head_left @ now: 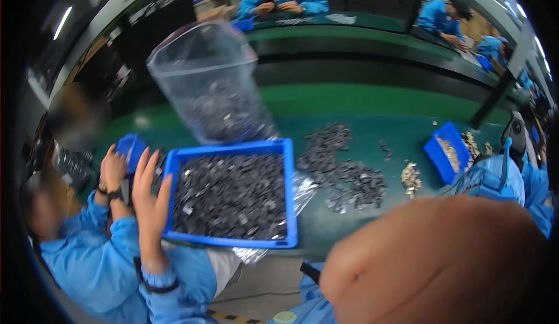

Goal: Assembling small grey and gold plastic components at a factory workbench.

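My left hand (150,199) is raised at the left side of a blue tray (289,199), its fingers stretched apart and holding nothing. Many small black plastic parts (230,196) fill that tray. Very close to the camera, my right hand (431,260) takes up the lower right as a large blurred shape. Its fingers cannot be made out, nor can anything in them. More loose black parts (355,178) lie spread on the green table (314,228) to the right of the tray.
Behind the tray stands a clear plastic bag (204,73) with black parts inside. A tilted blue bin (434,152) and a pile of small pale parts (411,178) are at the right. Co-workers in blue sit close on both sides; one's hand (112,170) is beside a small blue bin (135,148).
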Motion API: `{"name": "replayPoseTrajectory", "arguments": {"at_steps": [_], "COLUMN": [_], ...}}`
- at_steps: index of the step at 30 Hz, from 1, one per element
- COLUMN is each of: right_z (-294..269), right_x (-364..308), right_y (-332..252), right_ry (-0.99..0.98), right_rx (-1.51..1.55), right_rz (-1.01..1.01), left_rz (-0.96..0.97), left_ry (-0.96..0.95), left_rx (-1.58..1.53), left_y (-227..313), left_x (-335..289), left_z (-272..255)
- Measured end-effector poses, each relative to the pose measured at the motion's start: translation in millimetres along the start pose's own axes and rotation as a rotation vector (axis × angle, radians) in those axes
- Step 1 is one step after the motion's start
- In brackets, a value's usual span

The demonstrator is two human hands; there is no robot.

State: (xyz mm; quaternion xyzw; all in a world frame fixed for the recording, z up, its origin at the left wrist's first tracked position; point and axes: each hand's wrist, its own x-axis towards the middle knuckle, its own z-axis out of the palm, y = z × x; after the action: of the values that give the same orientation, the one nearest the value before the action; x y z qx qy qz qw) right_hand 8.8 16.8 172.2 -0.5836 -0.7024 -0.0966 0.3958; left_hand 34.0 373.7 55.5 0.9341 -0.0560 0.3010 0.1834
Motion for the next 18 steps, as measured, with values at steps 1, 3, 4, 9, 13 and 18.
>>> {"name": "replayPoseTrajectory", "arguments": {"at_steps": [1, 3, 4, 9, 13, 18], "right_z": [-5, -26, -43, -108, -108, -55], "right_x": [-15, -29, -36, -81, -164, -222], "right_y": [-9, -34, -52, -110, -115, -63], "right_ry": [-0.033, -0.074, -0.084, -0.106, -0.090, 0.033], "right_rx": [0.022, 0.100, 0.116, 0.204, -0.203, -0.276], "right_rz": [0.095, 0.213, 0.265, 0.449, 0.554, 0.884], "left_rz": [0.073, 0.089, 0.153, 0.330, 0.111, -0.265], "left_ry": [-0.007, -0.011, -0.033, -0.339, -0.429, -0.293], "left_rx": [0.006, -0.033, -0.084, -0.418, -0.442, -0.321], "left_y": [22, 71, 90, 180, 230, 233], "left_x": [-4, -21, -25, -37, -49, -51], "left_z": [0, -20, -22, 13, 90, 166]}}
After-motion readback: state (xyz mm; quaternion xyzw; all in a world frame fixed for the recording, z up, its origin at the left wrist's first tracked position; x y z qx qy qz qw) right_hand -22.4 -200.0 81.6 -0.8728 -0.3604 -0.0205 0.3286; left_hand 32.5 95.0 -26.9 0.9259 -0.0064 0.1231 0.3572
